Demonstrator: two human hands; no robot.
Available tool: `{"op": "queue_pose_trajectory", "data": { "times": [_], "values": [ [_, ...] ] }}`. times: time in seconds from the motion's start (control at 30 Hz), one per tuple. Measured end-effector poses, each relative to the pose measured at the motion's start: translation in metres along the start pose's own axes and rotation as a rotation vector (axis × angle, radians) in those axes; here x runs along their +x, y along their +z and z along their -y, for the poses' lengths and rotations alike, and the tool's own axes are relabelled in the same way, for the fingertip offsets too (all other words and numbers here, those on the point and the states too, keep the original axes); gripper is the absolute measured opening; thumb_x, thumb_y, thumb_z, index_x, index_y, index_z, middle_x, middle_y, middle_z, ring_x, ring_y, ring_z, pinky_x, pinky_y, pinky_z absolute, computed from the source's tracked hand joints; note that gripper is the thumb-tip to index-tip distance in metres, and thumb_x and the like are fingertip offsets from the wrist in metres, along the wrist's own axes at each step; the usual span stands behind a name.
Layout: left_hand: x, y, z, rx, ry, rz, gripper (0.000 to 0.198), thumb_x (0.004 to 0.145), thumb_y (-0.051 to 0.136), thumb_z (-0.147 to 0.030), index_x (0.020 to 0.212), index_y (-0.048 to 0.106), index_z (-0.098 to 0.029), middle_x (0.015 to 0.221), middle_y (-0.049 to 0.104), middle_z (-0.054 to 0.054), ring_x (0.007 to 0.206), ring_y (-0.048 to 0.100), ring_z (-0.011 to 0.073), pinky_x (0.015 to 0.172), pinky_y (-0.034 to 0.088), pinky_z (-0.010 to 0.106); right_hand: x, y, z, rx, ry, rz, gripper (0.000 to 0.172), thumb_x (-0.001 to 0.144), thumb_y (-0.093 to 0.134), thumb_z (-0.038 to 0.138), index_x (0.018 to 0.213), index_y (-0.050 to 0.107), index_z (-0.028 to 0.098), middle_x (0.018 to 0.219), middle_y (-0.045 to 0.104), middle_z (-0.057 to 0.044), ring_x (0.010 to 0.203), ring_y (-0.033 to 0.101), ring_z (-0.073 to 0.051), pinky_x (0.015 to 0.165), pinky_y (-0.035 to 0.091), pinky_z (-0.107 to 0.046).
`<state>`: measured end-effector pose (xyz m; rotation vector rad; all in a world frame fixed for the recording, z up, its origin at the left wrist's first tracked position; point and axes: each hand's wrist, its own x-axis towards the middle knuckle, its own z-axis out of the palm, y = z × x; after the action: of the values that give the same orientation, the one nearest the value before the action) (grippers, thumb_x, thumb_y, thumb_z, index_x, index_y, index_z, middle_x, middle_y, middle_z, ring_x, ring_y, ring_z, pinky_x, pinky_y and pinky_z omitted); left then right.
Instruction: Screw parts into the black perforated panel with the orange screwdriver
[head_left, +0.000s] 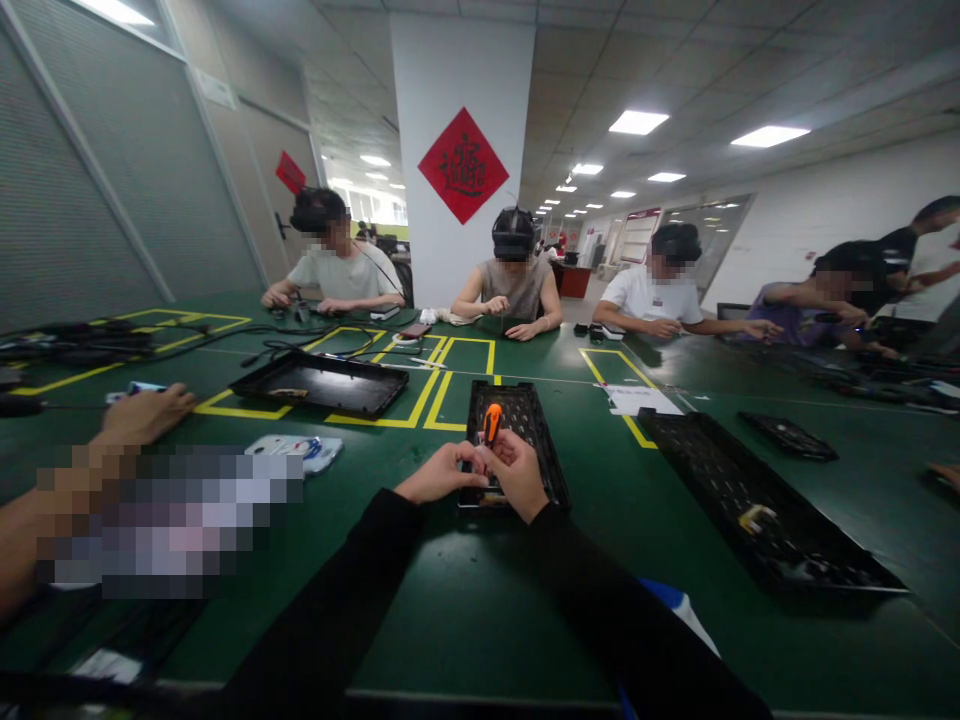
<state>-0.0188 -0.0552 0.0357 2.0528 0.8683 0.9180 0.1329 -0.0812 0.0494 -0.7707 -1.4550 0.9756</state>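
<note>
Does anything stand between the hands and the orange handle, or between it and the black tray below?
Nothing visible separates the right hand from the orange handle, which it seems to grip low, the left hand alongside. Between handle and black tray, the hands block the view: I cannot tell.

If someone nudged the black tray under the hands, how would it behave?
The black tray would probably slide, not tip: it lies flat on the glossy table. Its raised sides suggest a stiff shape. Its shallow, open form hints at low weight.
</note>
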Motion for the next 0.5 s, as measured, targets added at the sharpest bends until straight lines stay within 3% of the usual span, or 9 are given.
{"op": "queue_pose_trajectory", "data": {
  "times": [0.5],
  "values": [
    [0.0000, -0.0019, -0.0021, 0.032, 0.019, 0.035, 0.027, 0.065, 0.067, -0.038, 0.071, 0.061, -0.012, 0.076, 0.063, 0.003, 0.077, 0.056, 0.0144, 0.077, 0.040, 0.027, -0.0003, 0.0000, 0.0034, 0.000, -0.019, 0.001, 0.024, 0.073, 0.060, 0.031, 0.091, 0.059, 0.015, 0.067, 0.057, 0.001, 0.057, 0.052, -0.010, 0.055, 0.044, -0.020]
  ]
}}
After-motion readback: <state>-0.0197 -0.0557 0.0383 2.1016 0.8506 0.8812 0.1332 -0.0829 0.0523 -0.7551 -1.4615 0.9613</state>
